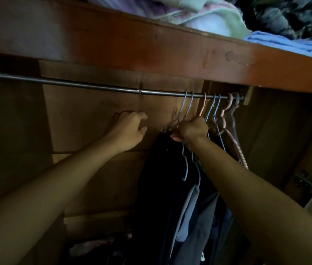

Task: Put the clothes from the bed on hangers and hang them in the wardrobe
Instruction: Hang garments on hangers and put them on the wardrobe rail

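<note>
Brown wood makes up the wardrobe [97,119], and it is dark inside. A long metal rail [93,87] runs across it from 9 o'clock to 3 o'clock. Most of the rail is bare. All the hangers [187,106] are bunched up at the 3 o'clock end. Some are thin blue wire ones and some are pink.

The right hand [190,130] is just under the rail, near the middle of the view. Its grip is closed tight around the wire necks of a few hangers. Dark clothes [160,188] hang down from there toward 6 o'clock, touching the right arm. A grey piece of clothing [187,211] hangs beside the dark ones, with more wire hooks sticking up in front of it.

The left hand [130,129] is at 9 o'clock from the right hand, close to it but not touching. Its grip holds nothing. The fingers are loosely bent and reach toward the back wall of the wardrobe.

A shelf [170,54] sits above the rail. Soft folded things lie on it at 1 o'clock: a pale green and pink blanket [214,18] and a light blue cloth [285,43]. A pink bit of cloth [93,245] lies low down at 7 o'clock.

No words or labels can be read anywhere.
</note>
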`<state>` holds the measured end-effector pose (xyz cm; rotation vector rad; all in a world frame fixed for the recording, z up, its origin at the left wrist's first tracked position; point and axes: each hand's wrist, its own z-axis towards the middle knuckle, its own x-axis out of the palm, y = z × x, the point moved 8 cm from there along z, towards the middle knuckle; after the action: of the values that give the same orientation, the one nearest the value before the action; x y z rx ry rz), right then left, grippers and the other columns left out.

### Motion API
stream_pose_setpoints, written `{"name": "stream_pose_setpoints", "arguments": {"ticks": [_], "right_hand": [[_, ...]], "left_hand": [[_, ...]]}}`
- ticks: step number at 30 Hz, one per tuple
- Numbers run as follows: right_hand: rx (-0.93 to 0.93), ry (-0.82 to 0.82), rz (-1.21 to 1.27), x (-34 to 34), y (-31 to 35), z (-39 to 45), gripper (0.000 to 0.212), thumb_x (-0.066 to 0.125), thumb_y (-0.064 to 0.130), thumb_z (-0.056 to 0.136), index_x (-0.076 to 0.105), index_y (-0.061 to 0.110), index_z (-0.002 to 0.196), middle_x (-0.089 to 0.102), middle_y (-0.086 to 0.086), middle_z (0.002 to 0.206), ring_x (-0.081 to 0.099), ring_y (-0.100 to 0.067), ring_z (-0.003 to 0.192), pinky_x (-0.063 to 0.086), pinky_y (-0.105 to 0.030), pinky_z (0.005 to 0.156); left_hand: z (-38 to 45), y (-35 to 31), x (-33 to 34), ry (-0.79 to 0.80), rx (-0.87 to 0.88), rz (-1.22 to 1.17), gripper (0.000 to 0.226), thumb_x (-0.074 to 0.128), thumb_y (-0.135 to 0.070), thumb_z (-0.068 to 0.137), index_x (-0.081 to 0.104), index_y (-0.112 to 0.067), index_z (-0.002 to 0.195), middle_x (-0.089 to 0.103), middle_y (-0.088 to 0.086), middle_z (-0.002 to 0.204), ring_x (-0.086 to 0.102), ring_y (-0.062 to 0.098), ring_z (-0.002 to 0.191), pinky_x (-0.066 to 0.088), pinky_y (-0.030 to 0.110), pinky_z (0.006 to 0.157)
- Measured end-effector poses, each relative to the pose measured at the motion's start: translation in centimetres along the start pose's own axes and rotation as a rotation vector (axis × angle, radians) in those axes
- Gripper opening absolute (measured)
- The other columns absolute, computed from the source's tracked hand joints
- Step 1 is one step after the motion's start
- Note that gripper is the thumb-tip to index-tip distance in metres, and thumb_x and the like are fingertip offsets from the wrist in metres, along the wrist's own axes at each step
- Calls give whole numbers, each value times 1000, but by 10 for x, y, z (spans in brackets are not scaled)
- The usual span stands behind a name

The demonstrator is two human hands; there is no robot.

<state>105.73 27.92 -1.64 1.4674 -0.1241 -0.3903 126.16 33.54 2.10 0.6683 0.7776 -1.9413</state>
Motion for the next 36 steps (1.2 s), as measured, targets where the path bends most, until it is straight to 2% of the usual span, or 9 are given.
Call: {"name": "stream_pose_setpoints", "arguments": {"ticks": [6, 9, 12, 16, 20, 24, 28, 31, 36], "right_hand": [[-22, 106, -177, 3, -2, 0, 15, 61, 9, 91, 65, 2, 78, 70, -19, 77, 69, -25, 54, 57, -32, 49], [-140, 93, -420, -7, 12, -6, 21, 61, 19, 89, 68, 4, 78, 73, -19, 87, 72, -30, 71, 62, -41, 69], [-301, 22, -750, -24, 31, -27, 32, 58, 35, 90, 72, 7, 96, 71, -19, 103, 67, -37, 98, 55, -37, 84], [-340, -17, -923, -57, 30, -57, 25, 61, 32, 87, 73, 13, 98, 69, -17, 105, 65, -40, 100, 51, -38, 81], [-346, 125, -1027, -81, 13, -77, 25, 65, 34, 85, 70, 12, 98, 69, -15, 105, 65, -37, 101, 55, -41, 85], [-445, 227, -1099, -101, 8, -96, 29, 65, 30, 89, 61, 9, 109, 60, -13, 113, 61, -35, 103, 53, -41, 83], [-423, 278, -1144, -132, 5, -110, 31, 65, 35, 90, 60, 16, 114, 58, -8, 116, 61, -31, 103, 54, -43, 84], [-362, 310, -1188, -160, 1, -122, 24, 67, 36, 88, 60, 23, 107, 60, -2, 110, 62, -26, 98, 53, -38, 77], [-213, 252, -1278, -212, -9, -142, 28, 66, 36, 86, 63, 25, 112, 65, -2, 111, 63, -26, 104, 55, -40, 84]], "left_hand": [[0, 4, -11, 2, -9, -4, 35, 67, -31, 89, 65, -23, 123, 72, 4, 102, 65, 24, 98, 41, 24, 79], [-5, 5, -9, 76, -28, 5, 36, 66, -34, 89, 64, -24, 124, 71, 2, 107, 65, 23, 99, 45, 27, 81], [-13, 6, 0, 184, -57, 3, 35, 66, -38, 89, 63, -28, 123, 69, -1, 109, 63, 17, 95, 44, 28, 77], [-28, 3, 21, 410, -88, 43, 38, 66, -47, 86, 61, -34, 121, 65, -5, 110, 62, 16, 100, 50, 33, 83], [-38, -20, 34, 554, -63, 32, 40, 67, -52, 84, 60, -33, 118, 56, -14, 94, 59, 11, 90, 50, 31, 78], [-38, -64, 39, 584, 7, -12, 40, 69, -52, 83, 61, -29, 115, 53, -11, 81, 54, 4, 74, 39, 25, 60], [-36, -115, 38, 628, 102, -47, 47, 70, -50, 84, 61, -23, 121, 55, -6, 99, 56, 9, 85, 46, 27, 71], [-37, -152, 36, 617, 207, -74, 48, 70, -49, 84, 61, -22, 122, 55, -7, 98, 57, 9, 86, 49, 28, 74], [-43, -204, 51, 643, 365, -79, 55, 71, -61, 77, 60, -29, 120, 57, -12, 82, 56, 3, 73, 39, 27, 58]]}}
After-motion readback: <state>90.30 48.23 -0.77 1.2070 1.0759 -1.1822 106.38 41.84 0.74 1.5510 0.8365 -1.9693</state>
